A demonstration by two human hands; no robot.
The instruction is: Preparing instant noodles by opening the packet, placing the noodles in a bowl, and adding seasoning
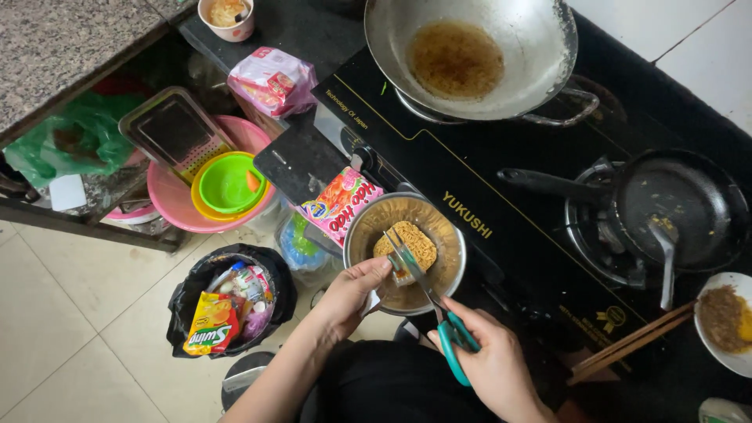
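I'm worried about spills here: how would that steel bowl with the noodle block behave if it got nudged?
The steel bowl seems apt to tip: it appears to overhang the stove's edge. It looks light, with thin walls and only a dry noodle block inside. The left hand at its rim probably steadies it; smooth metal may slide.

Bare forearms, dark clothing below

Teal-handled scissors [439, 313] cross a steel-grey bowl [405, 252] holding golden-brown noodles [407, 243], beside a pink-and-white wrapper [338, 205] at frame centre.
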